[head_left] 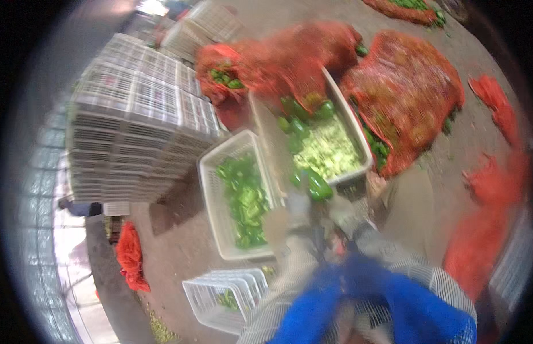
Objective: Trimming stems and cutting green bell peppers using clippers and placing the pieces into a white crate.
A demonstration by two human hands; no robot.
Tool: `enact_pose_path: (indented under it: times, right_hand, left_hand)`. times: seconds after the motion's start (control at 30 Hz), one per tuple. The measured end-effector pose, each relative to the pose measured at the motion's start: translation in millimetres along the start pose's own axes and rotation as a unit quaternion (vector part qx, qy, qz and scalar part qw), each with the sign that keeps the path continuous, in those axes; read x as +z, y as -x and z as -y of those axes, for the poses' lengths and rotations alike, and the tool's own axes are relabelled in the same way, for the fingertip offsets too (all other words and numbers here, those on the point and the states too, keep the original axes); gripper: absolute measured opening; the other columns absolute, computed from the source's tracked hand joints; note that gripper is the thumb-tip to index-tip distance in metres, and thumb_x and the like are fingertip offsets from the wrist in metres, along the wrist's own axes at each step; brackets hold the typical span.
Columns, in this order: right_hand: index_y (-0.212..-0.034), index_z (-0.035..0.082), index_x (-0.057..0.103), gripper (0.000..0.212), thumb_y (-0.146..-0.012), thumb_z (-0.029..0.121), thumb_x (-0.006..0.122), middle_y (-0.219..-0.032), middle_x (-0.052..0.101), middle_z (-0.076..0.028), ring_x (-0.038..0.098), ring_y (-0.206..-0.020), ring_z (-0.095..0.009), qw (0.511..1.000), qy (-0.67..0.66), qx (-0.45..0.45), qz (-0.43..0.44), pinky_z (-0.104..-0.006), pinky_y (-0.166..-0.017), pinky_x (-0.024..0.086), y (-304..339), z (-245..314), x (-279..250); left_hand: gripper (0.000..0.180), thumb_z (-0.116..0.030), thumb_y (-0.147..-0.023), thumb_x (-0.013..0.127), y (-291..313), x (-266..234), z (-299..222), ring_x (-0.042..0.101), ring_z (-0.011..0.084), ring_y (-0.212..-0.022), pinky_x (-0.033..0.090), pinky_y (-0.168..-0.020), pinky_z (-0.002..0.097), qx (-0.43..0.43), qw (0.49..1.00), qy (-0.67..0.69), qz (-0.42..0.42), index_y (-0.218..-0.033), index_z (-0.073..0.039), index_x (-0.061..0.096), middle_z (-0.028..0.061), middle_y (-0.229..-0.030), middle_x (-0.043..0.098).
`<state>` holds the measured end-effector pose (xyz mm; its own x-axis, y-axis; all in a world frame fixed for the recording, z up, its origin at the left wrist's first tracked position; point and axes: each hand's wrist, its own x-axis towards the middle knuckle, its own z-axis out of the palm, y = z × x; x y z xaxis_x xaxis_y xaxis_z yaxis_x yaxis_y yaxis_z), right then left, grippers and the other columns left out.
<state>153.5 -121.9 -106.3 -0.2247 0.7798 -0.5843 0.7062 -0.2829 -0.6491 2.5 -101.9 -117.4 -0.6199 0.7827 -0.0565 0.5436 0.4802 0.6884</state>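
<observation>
Just past the near edge of a white crate (370, 163), a shiny green bell pepper (319, 188) is in my left hand (298, 207), whose gloved fingers lie along its left side. Close to the pepper's lower right is my right hand (343, 213), also gloved; its fingers are smeared by motion, and I cannot tell what they hold. Inside that crate, whole green peppers (301, 132) lie beside a heap of pale cut pepper cores (329, 150). Left of my hands, a second white crate (212, 221) contains cut green pepper pieces (246, 200).
Tall stacked white crates (140, 126) stand at left. Red mesh sacks of peppers (407, 94) lie beyond and right of the crates; one sack (295, 54) overhangs the core crate. A smaller white basket (212, 301) is at lower left. Loose red netting (478, 229) covers floor at right.
</observation>
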Motion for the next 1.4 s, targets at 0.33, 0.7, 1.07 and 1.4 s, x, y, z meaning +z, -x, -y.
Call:
enact_pose_path:
  times: [0.33, 0.7, 1.07, 1.4]
  right_hand:
    - [-0.088, 0.0, 0.068, 0.019, -0.079, 0.015, 0.06, -0.088, 0.068, -0.025, 0.067, -0.09, -0.039, 0.988, 0.106, -0.1, -0.045, -0.0471, -0.079, 0.053, -18, -11, 11]
    - [-0.101, 0.01, 0.071, 0.031, -0.081, 0.032, 0.061, -0.101, 0.069, -0.016, 0.063, -0.103, -0.035, 0.982, 0.167, -0.086, 0.011, -0.041, -0.09, 0.049, 31, -53, -35]
    - [-0.137, 0.007, 0.046, 0.079, -0.072, 0.046, 0.069, -0.119, 0.062, -0.021, 0.06, -0.109, -0.033, 0.946, 0.025, -0.312, -0.08, -0.0389, -0.094, 0.047, 45, 42, -103]
    - [-0.14, 0.006, 0.042, 0.078, -0.07, 0.028, 0.071, -0.116, 0.062, -0.02, 0.062, -0.105, -0.028, 0.954, -0.087, -0.288, 0.012, -0.0354, -0.091, 0.049, 56, 96, -138]
  left_hand:
    - [0.063, -0.039, -0.086, 0.069, -20, -5, 13, 0.063, 0.0204, -0.095, 0.053, -0.078, 0.0303, -0.077, 0.958, 0.249, 0.124, -0.129, 0.002, 0.049, 0.0166, -0.115, 0.061]
    - [0.071, -0.05, -0.081, 0.07, -14, -5, 22, 0.066, 0.0249, -0.083, 0.055, -0.066, 0.0345, -0.142, 0.963, 0.202, 0.109, -0.128, 0.0, 0.05, 0.0175, -0.107, 0.064]
    - [0.044, -0.022, -0.084, 0.069, 66, -92, -92, 0.061, 0.0172, -0.082, 0.053, -0.062, 0.0304, -0.021, 0.831, 0.478, 0.284, -0.121, -0.004, 0.054, 0.0079, -0.098, 0.062]
    - [0.061, -0.022, -0.079, 0.075, 29, -92, -96, 0.058, 0.0201, -0.104, 0.05, -0.087, 0.031, 0.134, 0.912, 0.362, 0.14, -0.13, -0.003, 0.047, 0.0118, -0.115, 0.058]
